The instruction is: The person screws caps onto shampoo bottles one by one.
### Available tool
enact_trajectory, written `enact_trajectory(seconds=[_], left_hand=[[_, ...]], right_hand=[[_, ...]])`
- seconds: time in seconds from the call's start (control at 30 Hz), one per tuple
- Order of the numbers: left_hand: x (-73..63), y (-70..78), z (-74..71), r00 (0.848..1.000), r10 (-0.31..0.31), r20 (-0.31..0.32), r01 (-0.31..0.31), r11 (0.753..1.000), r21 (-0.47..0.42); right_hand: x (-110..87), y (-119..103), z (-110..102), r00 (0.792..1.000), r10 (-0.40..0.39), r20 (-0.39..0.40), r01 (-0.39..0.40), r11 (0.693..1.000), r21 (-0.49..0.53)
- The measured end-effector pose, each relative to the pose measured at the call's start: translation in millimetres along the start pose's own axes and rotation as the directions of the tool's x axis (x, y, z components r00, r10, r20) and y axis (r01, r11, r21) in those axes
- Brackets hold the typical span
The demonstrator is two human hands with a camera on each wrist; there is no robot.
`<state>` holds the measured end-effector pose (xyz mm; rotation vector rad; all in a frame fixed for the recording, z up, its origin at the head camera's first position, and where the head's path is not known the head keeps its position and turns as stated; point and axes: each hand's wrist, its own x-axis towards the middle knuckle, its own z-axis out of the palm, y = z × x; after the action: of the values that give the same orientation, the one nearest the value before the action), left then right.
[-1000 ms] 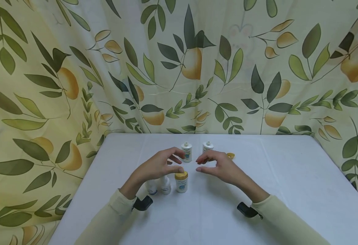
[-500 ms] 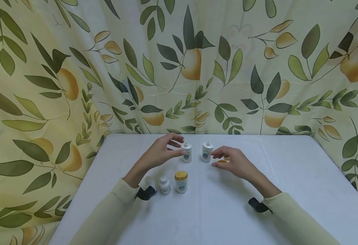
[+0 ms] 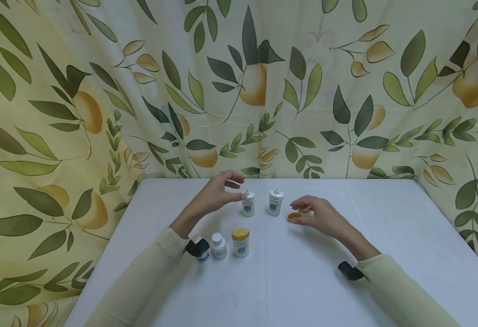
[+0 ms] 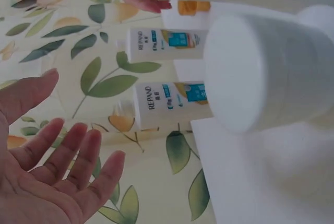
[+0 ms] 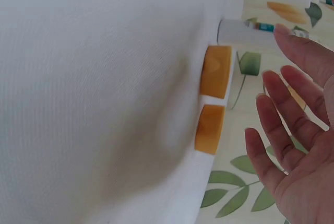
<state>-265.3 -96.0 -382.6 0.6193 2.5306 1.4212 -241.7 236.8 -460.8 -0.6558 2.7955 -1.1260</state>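
Two white bottles with bare necks stand side by side toward the back of the table, the left bottle [image 3: 248,206] and the right bottle [image 3: 275,204]. My left hand [image 3: 217,196] is just left of the left bottle, its thumb overlapping the bottle's top in the head view. The left wrist view shows that palm with fingers loosely spread and nothing held. To the right, my right hand [image 3: 319,216] hovers by two gold caps, a nearer cap [image 3: 293,217] and a farther cap [image 5: 215,71], fingers relaxed and holding nothing.
In front of the bare-necked bottles stands a white bottle with a gold cap [image 3: 240,245]. Beside it is a small white-capped bottle [image 3: 219,249], and another small bottle [image 3: 203,257] is partly hidden by the black wrist camera [image 3: 197,247]. A patterned curtain [image 3: 239,113] hangs behind the table.
My left hand has moved from over the gold-capped bottle, forward to the left bare-necked bottle. My right hand has shifted right, from in front of the right bottle to the gold caps.
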Motion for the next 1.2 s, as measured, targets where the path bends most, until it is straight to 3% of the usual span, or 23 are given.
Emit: enact_trajectory(seconds=[0.33, 0.7, 0.97, 1.2], left_hand=[[18.4, -4.9, -6.8, 0.997, -0.017, 0.077, 0.010, 0.995, 0.098], [34.9, -21.2, -1.8, 0.984, -0.048, 0.172, 0.031, 0.994, 0.102], [42.0, -25.0, -1.2, 0.969, -0.061, 0.237, 0.037, 0.994, 0.105], [49.5, -29.4, 3.1, 0.961, -0.040, 0.275, -0.003, 0.988, 0.155]], right_hand=[[2.7, 10, -3, 1.000, 0.020, 0.002, -0.020, 0.999, -0.043], [1.6, 19, 0, 0.999, 0.029, 0.015, -0.028, 0.999, -0.042], [4.4, 20, -1, 0.999, 0.038, 0.026, -0.037, 0.999, -0.039], [4.3, 25, -2, 0.998, 0.048, 0.028, -0.046, 0.997, -0.062]])
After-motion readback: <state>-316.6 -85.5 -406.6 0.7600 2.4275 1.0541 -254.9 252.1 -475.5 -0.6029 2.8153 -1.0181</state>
